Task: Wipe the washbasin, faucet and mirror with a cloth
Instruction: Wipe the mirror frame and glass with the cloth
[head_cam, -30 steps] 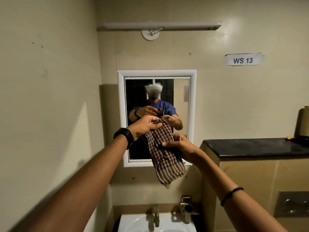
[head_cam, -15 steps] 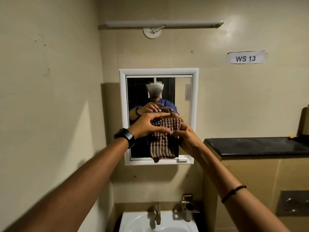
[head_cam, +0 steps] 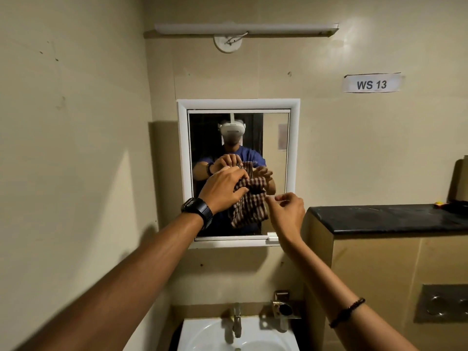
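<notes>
Head view. Since the frame half a second back, the right hand has come off the cloth and drawn away to the right. The left hand now carries the cloth alone, where before both hands held it up between them.

- Left hand: fingers curled over the bunched top of the cloth, thumb tucked beneath, gripping it in front of the mirror, about mid-height on the glass.
- Right hand: just beside the cloth's right edge, fingers loosely curled and holding nothing, as far as we can tell.
- Cloth: checked and gathered into a wad. Its long axis runs roughly vertical, with the gathered end up under the left hand and the loose end hanging down toward the mirror's lower frame.
- We cannot tell for certain whether it touches the glass. Its reflection meets it closely, so we judge it at or very near the surface.

We read the hand-over as the start of the mirror wipe, one-handed. The washbasin and faucet lie well below, and neither hand touches them.
</notes>
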